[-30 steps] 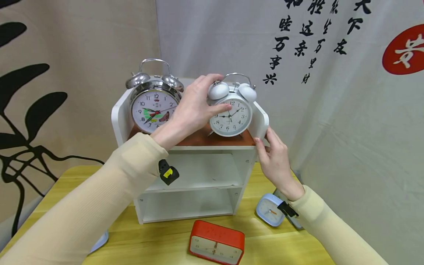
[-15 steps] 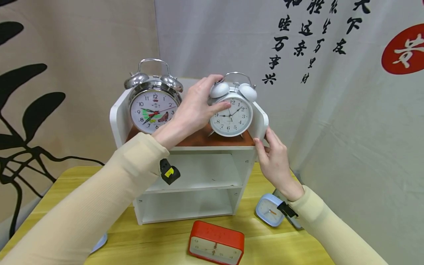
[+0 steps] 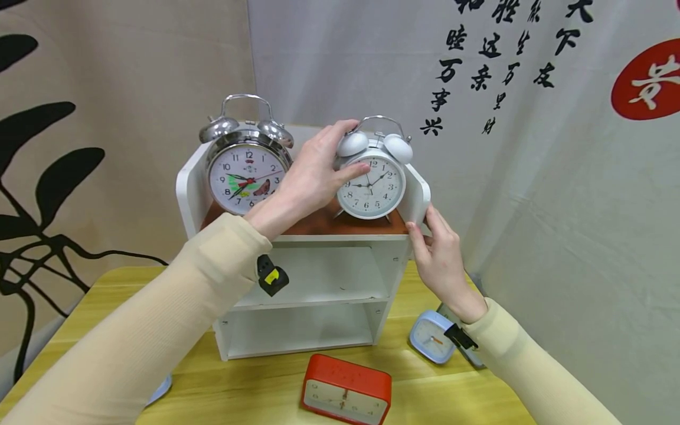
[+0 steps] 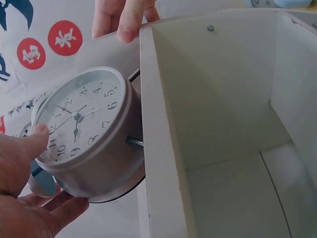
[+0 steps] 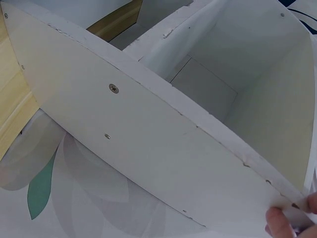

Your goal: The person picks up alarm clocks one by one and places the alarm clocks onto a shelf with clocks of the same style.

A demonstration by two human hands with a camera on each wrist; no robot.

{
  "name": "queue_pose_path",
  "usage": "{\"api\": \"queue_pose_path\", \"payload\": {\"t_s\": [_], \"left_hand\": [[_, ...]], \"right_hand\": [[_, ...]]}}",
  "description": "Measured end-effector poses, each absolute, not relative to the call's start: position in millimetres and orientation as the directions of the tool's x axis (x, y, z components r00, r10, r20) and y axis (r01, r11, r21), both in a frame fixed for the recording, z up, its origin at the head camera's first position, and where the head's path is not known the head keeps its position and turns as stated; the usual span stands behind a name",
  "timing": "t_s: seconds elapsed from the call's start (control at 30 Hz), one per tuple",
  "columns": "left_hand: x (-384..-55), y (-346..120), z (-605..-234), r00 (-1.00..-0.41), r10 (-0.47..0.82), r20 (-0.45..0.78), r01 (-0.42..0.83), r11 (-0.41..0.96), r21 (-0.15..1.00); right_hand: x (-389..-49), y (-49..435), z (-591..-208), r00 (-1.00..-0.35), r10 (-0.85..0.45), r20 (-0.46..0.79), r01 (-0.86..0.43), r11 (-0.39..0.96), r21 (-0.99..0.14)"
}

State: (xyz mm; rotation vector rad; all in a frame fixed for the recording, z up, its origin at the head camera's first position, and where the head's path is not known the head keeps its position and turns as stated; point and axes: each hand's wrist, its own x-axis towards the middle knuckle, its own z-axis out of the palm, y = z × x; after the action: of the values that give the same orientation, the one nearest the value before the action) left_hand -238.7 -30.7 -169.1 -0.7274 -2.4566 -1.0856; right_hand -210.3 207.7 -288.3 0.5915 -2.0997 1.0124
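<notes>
A white twin-bell alarm clock (image 3: 372, 192) stands on the brown top board of a small white shelf unit (image 3: 313, 238), near its right side. My left hand (image 3: 312, 171) holds this clock from its left, thumb across the dial and fingers behind the bell; the left wrist view shows thumb and fingers around the clock (image 4: 81, 114). With my right hand (image 3: 441, 254) I grip the front edge of the unit's right side panel, seen low in the right wrist view with fingertips (image 5: 280, 223) at the panel edge. A larger silver twin-bell alarm clock (image 3: 247, 168) stands left, partly behind my left hand.
A red rectangular clock (image 3: 347, 386) lies on the wooden table (image 3: 255, 389) before the unit. Right of it, a light-blue clock (image 3: 432, 337) and a grey object sit partly under my right wrist. A pale-blue edge (image 3: 161, 389) shows beside my left sleeve. Printed curtains hang behind.
</notes>
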Motion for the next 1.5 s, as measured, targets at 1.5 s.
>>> {"api": "queue_pose_path", "payload": {"t_s": [1.5], "left_hand": [[-168.8, -84.1, -189.1, -0.309, 0.214, 0.927, 0.856, 0.487, 0.173]], "right_hand": [[-198.1, 218.9, -282.2, -0.667, -0.122, 0.735, -0.624, 0.631, -0.461]]}}
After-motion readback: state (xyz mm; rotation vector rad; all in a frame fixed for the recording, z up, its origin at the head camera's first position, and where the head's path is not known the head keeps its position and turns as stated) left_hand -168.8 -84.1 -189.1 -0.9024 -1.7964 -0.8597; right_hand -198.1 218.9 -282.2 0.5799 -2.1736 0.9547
